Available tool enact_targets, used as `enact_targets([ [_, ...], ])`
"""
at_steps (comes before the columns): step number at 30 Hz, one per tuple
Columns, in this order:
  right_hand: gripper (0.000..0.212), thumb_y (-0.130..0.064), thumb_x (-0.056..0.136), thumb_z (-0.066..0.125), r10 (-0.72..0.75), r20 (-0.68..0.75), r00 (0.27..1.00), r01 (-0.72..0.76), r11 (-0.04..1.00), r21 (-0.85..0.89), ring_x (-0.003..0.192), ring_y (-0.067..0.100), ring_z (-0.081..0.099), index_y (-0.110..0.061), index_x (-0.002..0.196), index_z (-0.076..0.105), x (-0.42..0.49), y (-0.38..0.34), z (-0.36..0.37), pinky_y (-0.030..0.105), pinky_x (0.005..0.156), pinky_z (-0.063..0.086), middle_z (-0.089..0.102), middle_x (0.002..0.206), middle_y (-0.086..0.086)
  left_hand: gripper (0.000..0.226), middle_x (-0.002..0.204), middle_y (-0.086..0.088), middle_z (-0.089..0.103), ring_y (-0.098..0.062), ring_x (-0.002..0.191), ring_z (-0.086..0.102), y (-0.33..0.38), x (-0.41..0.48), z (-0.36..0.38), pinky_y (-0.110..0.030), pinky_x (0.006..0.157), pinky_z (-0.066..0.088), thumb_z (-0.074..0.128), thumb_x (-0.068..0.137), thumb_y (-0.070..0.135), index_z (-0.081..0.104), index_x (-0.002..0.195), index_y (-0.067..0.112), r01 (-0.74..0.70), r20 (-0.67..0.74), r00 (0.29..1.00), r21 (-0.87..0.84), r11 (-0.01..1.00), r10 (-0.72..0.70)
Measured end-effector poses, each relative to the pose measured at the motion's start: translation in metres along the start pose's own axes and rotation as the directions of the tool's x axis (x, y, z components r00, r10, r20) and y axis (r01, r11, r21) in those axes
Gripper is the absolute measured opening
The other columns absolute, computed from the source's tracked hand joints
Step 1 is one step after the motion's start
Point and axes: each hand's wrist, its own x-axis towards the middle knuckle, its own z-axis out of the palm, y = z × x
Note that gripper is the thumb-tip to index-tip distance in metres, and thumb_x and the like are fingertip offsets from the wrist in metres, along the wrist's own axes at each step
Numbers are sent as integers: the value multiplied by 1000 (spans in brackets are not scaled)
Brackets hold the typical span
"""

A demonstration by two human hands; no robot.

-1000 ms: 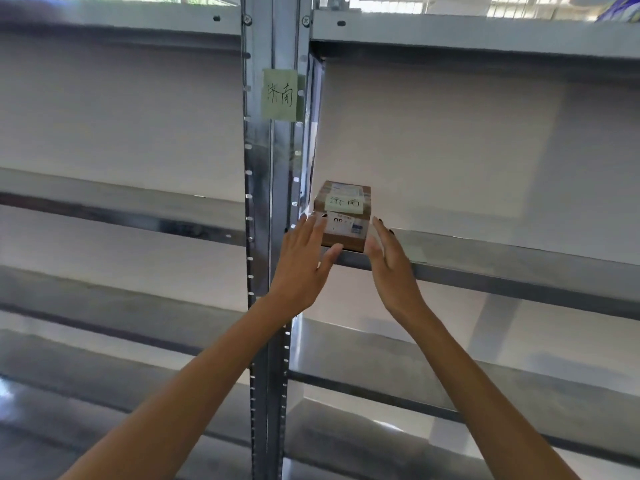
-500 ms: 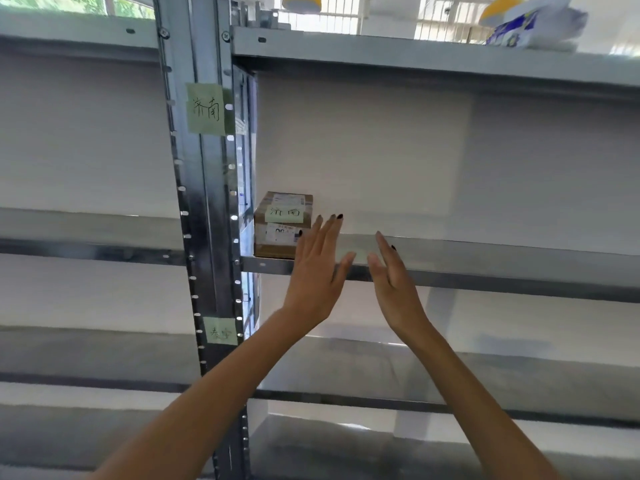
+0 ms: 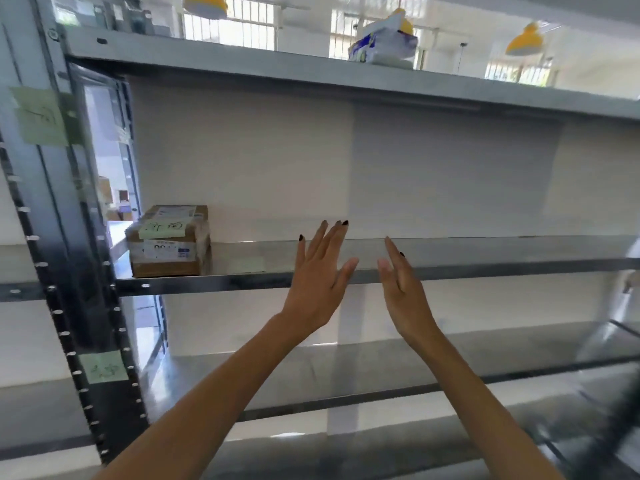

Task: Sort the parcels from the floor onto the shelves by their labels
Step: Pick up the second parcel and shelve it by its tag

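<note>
A small brown cardboard parcel (image 3: 168,241) with a green handwritten note and a white shipping label stands at the left end of the middle metal shelf (image 3: 450,268). My left hand (image 3: 320,278) is raised in front of the shelf edge, well right of the parcel, fingers spread and holding nothing. My right hand (image 3: 403,289) is beside it, palm turned inward, fingers apart and empty. A green label (image 3: 40,116) is stuck on the upright post (image 3: 69,271) above parcel height. A second green label (image 3: 103,367) sits lower on the same post.
A white and blue package (image 3: 382,46) lies on the top shelf (image 3: 311,69). Lower shelves (image 3: 381,375) run beneath my arms. A pale green slip (image 3: 246,264) lies on the middle shelf just right of the parcel. Yellow lamps hang behind.
Both hands have let go of the parcel and drawn back and to the right. The view has swung right, so the parcel and post now sit at the left.
</note>
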Motion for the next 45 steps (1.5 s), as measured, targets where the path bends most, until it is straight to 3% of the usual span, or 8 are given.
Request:
enact_targets([
  [7,52,-41,98,30,33,-137,990,-49,992,-120,146,18,19,-35,148,17,-5,50,-95,39,117,18,16,159,-7,65,159,8,7,-7,146,-5,78,23,77,-39,119,-9,11,91,58,7,149,29,-96,73,992,-79,992,101],
  [15,57,-42,99,28,34,-283,958,-127,940,-315,148,11,1,-33,150,4,-37,98,-198,42,121,7,0,160,-12,63,153,16,-9,-6,143,-13,155,28,163,-41,116,-15,19,94,54,7,150,28,-257,139,955,-58,965,263],
  [19,61,-50,97,27,147,-347,926,-243,937,-250,148,10,0,-36,151,2,-62,125,-246,45,121,8,0,160,-13,63,151,16,-12,-8,144,-13,195,22,201,-43,116,-15,15,94,54,4,150,27,-304,181,930,-115,946,321],
  [24,61,-45,98,31,289,-435,853,-394,903,-173,147,9,6,-29,151,8,-96,152,-275,36,121,7,7,160,-10,61,152,19,-8,-3,144,-11,228,16,254,-42,115,-17,16,94,53,5,149,30,-340,256,880,-251,906,401],
  [31,49,-38,100,32,369,-601,709,-505,861,-68,132,-2,24,-32,146,19,-128,165,-322,17,108,17,30,145,-13,54,158,11,15,-5,146,6,263,24,322,-43,119,-10,24,97,47,16,148,31,-195,366,816,-553,810,447],
  [38,58,-43,99,32,396,-739,546,-608,793,-24,140,10,26,-25,151,14,-137,181,-355,20,106,16,29,154,-3,57,156,6,22,-8,146,12,305,35,342,-39,117,-11,20,95,52,23,147,28,-156,357,761,-711,686,543],
  [42,60,-49,97,31,401,-770,496,-620,785,10,146,14,15,-31,151,13,-142,190,-361,36,119,14,20,157,-9,54,155,7,27,-7,145,17,320,35,366,-35,115,-9,23,96,49,26,146,28,-155,342,742,-750,643,577],
  [45,60,-50,96,30,391,-804,449,-637,771,19,145,13,17,-32,151,12,-145,196,-370,29,114,13,22,157,-8,59,155,8,25,-6,145,15,334,32,380,-42,118,-7,20,94,53,25,147,28,-154,358,707,-763,628,610],
])
